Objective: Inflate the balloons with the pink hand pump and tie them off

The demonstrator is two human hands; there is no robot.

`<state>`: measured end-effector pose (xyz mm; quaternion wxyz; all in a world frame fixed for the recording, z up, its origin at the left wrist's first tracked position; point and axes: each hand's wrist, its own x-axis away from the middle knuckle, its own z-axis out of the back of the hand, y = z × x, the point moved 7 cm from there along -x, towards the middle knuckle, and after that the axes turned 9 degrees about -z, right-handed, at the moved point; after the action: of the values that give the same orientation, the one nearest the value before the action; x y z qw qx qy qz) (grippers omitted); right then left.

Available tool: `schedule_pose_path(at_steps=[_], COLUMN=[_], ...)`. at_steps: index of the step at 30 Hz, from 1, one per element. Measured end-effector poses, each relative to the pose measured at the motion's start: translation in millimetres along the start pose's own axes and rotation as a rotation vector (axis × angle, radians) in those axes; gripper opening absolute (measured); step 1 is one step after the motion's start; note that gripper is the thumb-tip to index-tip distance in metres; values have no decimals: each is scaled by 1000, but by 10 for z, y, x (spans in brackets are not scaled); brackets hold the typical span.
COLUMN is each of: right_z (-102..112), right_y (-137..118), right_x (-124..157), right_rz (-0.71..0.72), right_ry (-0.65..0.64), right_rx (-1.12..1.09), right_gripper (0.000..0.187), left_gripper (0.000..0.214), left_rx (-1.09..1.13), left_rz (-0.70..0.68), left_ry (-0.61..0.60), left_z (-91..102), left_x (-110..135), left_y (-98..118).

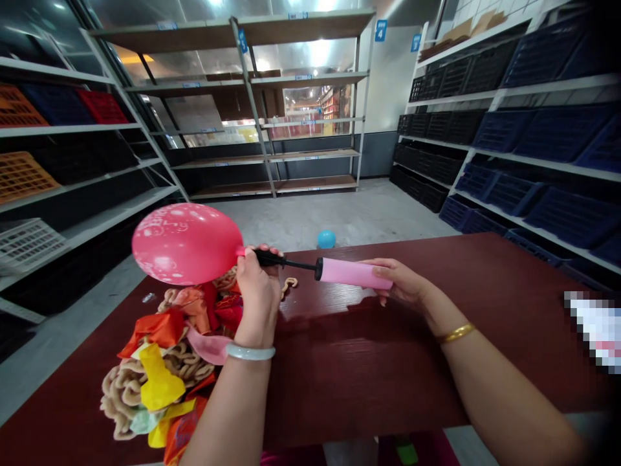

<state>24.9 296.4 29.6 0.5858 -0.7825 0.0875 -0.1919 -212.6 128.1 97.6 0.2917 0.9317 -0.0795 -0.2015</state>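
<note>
Pump (pixel 353 272) lay level across frame centre, long axis side to side, nozzle pointing left. Left hand (pixel 257 279) closed round nozzle and neck of pink balloon (pixel 187 243) — left of centre, above desk (pixel 369 362). Right hand (pixel 405 285) gripped pump barrel, farther from balloon.

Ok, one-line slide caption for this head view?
Left hand pinches a pink balloon onto a hand pump gripped by the right hand, above a dark red table.
</note>
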Motion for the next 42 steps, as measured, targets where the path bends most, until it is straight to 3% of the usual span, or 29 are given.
schedule_pose_path(at_steps=[4,7,11,16,19,22,28,33,38,42], right_z=[-322,-416,-236,147,242,168,-230,-385,-369,-35], right_y=[53,85,100,41,-1,-10,38,94,111,55], right_x=[-86,-127,-119,-24,23,16,-93,-136,-125,-47], right_rz=[14,16,-18,-30,-13,-2,26,38,-13,-31], right_ry=[-74,-110,-134,-112,-74,-55,-133,-147,-218,-195], right_rx=[23,57,95,100,55,35,57,20,15,52], right_gripper=[55,61,70,67,62,54,54,54,64,67], left_gripper=[20,17,13,10,10,11,17,18,18,13], left_rx=[27,13,-22,-52,-58,-46,-7,-2,-26,-52], left_rz=[79,67,0,-100,-150,-157,-20,56,27,-56], left_ry=[-39,-28,8,91,75,63,29,-16,-6,30], left_z=[-130,-143,-58,112,123,97,-39,-145,-95,-9], left_x=[219,249,96,-163,-231,-212,56,273,167,-26], left_y=[-181,-148,42,356,468,436,20,-189,-23,241])
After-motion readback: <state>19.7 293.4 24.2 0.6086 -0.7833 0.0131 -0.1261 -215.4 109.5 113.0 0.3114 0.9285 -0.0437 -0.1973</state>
